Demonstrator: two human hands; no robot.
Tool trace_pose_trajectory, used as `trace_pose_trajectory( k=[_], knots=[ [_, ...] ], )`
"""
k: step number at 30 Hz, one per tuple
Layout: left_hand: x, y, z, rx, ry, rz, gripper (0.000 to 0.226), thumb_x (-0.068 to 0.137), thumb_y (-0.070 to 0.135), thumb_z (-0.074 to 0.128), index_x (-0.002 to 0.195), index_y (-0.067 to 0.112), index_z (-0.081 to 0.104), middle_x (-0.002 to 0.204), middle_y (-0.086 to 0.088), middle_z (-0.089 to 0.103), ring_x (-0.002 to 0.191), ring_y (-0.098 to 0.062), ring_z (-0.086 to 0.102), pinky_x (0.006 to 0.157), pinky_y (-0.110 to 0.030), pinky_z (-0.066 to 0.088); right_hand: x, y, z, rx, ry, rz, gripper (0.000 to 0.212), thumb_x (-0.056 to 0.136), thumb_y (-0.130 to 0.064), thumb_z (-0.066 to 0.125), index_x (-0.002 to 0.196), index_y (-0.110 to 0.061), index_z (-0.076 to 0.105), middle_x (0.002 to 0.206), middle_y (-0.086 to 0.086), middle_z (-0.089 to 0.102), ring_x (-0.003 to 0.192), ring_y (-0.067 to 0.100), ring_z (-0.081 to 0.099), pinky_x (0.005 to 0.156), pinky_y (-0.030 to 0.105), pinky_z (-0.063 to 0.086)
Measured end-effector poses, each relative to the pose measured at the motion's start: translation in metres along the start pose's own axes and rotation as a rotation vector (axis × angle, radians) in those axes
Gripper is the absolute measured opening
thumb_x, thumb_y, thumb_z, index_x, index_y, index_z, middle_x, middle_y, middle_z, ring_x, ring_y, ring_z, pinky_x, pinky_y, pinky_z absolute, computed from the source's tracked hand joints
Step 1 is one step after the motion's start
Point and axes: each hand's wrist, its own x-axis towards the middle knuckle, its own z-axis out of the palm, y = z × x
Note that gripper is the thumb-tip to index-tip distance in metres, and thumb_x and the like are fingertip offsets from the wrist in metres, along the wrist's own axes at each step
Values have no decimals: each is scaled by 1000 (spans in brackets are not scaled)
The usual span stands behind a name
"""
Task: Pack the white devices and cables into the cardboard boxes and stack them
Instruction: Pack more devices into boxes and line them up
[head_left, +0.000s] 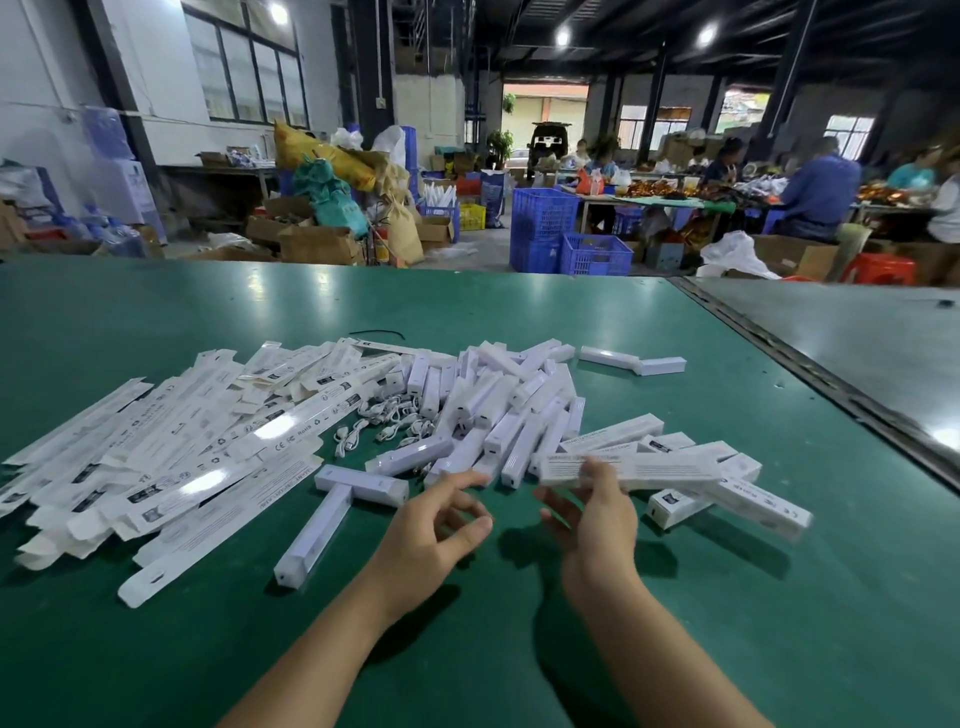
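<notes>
A heap of long white devices (498, 410) lies mid-table, with coiled white cables (387, 423) at its left edge. Flat, unfolded white boxes (171, 452) are spread over the left side. Several closed boxes (727, 499) are piled at the right. My right hand (597, 514) grips one closed long box (631, 467) from below, holding it level just above that pile. My left hand (441, 525) hovers beside it with fingers curled apart and nothing in it. Two loose devices (332, 514) lie in a T shape left of my left hand.
The green table (519, 623) ends at a metal seam (810, 364) on the right, with a second table beyond. Two more devices (634, 359) lie apart at the back. A black tie (376, 333) lies behind the heap. People work at far tables beside blue crates (543, 228).
</notes>
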Motion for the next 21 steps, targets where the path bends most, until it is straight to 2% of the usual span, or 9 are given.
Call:
trace_pose_trajectory(
  k=[2,5,7,9,11,13,15,21],
  knots=[
    [0,-2,4,61,31,19,31,89,18,69,115,35,67,91,5,68,81,-17,64,74,-25,54,6,-7,-4,-25,87,-52,12,92,-29,57,100,-20,60,83,-4,69,60,13,67,56,29,43],
    [0,-3,9,176,72,74,32,91,10,69,105,39,67,86,14,67,75,-7,62,71,-22,53,19,-24,-16,-200,142,-216,16,88,-37,58,94,-22,60,91,-2,67,78,16,61,69,34,42],
    [0,-3,13,249,53,108,34,91,10,70,104,41,65,86,17,67,75,-7,62,71,-20,52,29,-36,-29,-485,105,-427,21,87,-40,53,94,-21,58,111,0,59,95,20,58,78,36,42],
    [2,-4,13,280,33,106,32,90,12,70,105,40,64,87,18,66,75,-7,62,72,-19,52,42,-47,-46,-776,31,-608,13,89,-37,50,93,-25,53,118,-2,51,102,25,56,84,43,47],
    [3,-5,11,282,30,80,30,90,14,70,105,40,65,87,19,66,76,-5,62,71,-16,50,55,-56,-57,-968,-6,-626,12,94,-34,49,89,-24,50,108,2,54,95,27,57,83,51,50],
    [4,-7,10,281,32,56,28,90,16,70,104,40,66,87,18,67,76,-4,62,71,-16,50,66,-64,-62,-1164,-8,-565,22,96,-36,46,87,-17,51,97,6,57,83,25,56,74,44,48],
    [4,-8,10,270,30,34,25,90,19,70,103,40,66,88,16,67,78,-6,63,73,-18,52,72,-70,-66,-1300,6,-508,28,96,-39,44,83,-15,50,89,7,58,73,21,54,63,37,40],
    [5,-9,6,237,39,5,22,90,19,70,101,38,68,87,14,68,79,-6,63,76,-20,52,60,-62,-75,-1361,144,-555,35,91,-48,37,77,-18,47,72,1,58,67,22,53,55,33,33]
  ],
)
